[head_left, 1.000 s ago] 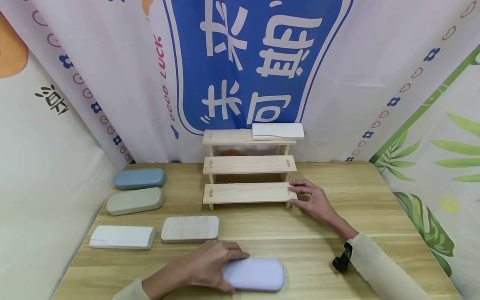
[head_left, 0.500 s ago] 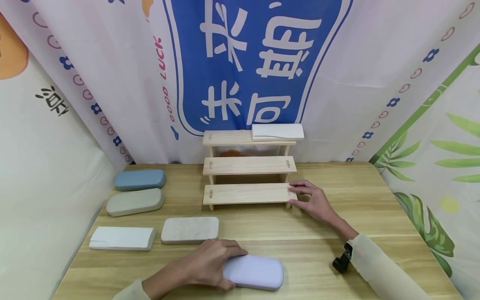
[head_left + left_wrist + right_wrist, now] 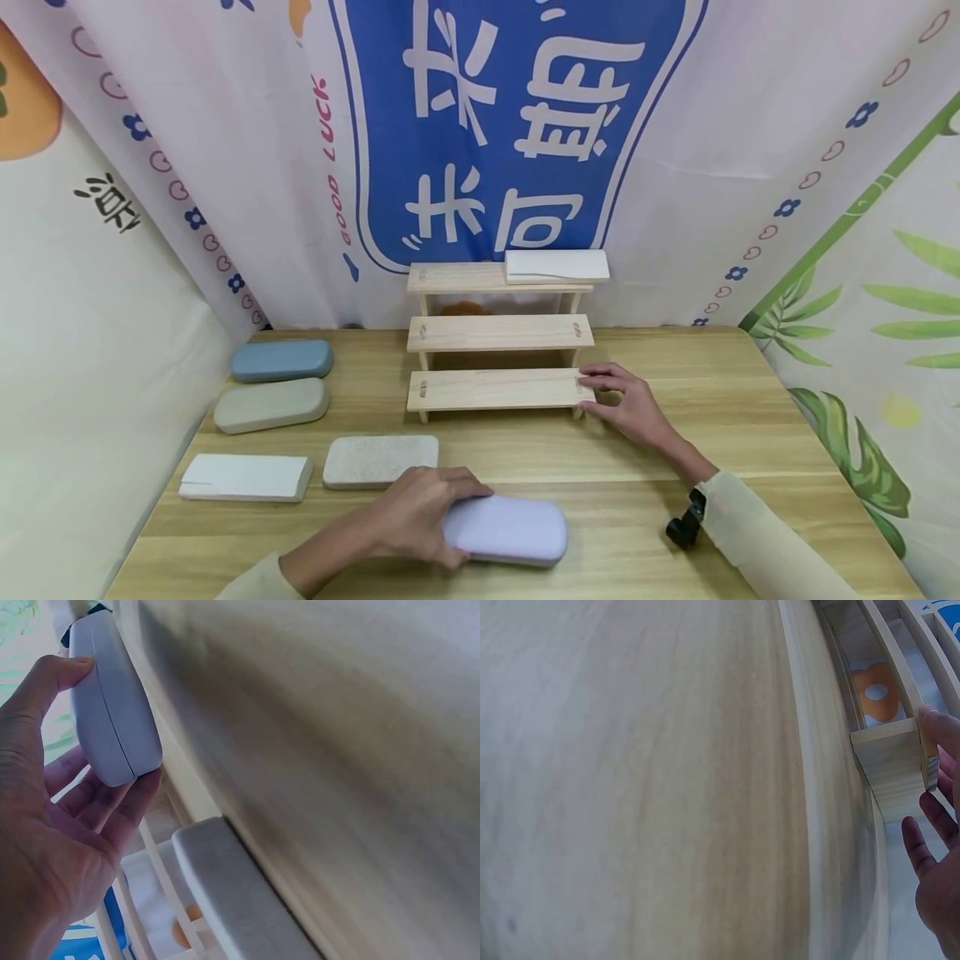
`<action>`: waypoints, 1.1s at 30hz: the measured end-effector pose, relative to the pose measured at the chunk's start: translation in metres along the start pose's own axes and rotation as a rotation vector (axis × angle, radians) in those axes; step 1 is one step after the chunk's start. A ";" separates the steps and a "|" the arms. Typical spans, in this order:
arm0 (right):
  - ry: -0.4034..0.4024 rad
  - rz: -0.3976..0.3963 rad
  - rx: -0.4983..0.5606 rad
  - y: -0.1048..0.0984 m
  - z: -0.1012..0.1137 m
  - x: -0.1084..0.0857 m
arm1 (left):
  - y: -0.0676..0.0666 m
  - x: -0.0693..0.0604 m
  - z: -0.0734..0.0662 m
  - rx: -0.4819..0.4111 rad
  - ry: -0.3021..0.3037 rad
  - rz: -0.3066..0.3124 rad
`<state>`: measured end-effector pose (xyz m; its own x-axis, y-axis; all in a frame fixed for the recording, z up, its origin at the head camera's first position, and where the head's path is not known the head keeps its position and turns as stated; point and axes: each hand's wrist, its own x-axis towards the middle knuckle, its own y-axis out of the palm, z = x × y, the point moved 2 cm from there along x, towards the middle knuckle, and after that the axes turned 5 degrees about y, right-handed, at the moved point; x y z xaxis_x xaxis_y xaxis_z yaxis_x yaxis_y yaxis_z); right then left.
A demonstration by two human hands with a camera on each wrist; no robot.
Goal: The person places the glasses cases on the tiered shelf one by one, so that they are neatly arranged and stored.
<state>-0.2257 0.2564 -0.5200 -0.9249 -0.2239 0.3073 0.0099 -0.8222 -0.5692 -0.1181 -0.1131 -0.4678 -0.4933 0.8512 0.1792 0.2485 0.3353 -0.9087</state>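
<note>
My left hand (image 3: 420,515) grips the left end of a lavender glasses case (image 3: 513,529), thumb on the near side and fingers on the far side. In the left wrist view the closed case (image 3: 116,705) appears raised off the table, its seam facing the camera. My right hand (image 3: 630,407) holds the right end of the lowest board of a three-step wooden display stand (image 3: 495,389). Thumb and fingers lie at that board's end in the right wrist view, where the hand (image 3: 941,862) is partly cut off. A white glasses case (image 3: 557,265) lies on the top step, overhanging its right end.
Several more cases lie on the left of the wooden table (image 3: 600,492): blue (image 3: 281,360), grey-green (image 3: 272,405), white with a flap (image 3: 246,477) and speckled off-white (image 3: 381,461). The speckled one is just beyond my left hand. A printed curtain (image 3: 690,167) hangs behind the stand.
My left hand and the lavender case have moved slightly away from the table's front edge, and the case appears to rise. My right hand stays at the stand.
</note>
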 end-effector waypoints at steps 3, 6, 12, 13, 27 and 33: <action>0.000 -0.001 0.001 0.001 -0.001 0.000 | -0.005 0.001 0.000 -0.010 -0.002 -0.018; -0.001 -0.003 0.001 0.000 0.000 0.000 | -0.011 0.003 0.001 -0.030 -0.020 -0.023; 0.001 0.005 0.017 0.000 0.000 -0.001 | -0.024 0.009 0.004 -0.024 -0.043 -0.043; 0.003 0.006 0.023 0.000 0.000 -0.001 | -0.026 0.010 0.005 -0.022 -0.046 -0.052; -0.001 -0.006 0.037 -0.003 0.036 -0.003 | -0.061 0.020 0.017 -0.017 -0.111 -0.158; 0.023 -0.002 0.038 -0.003 0.036 -0.003 | -0.074 0.025 0.023 -0.055 -0.110 -0.182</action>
<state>-0.2093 0.2406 -0.4916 -0.9336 -0.2104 0.2901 0.0223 -0.8421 -0.5389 -0.1678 -0.1260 -0.4050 -0.6214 0.7263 0.2938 0.1906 0.5039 -0.8425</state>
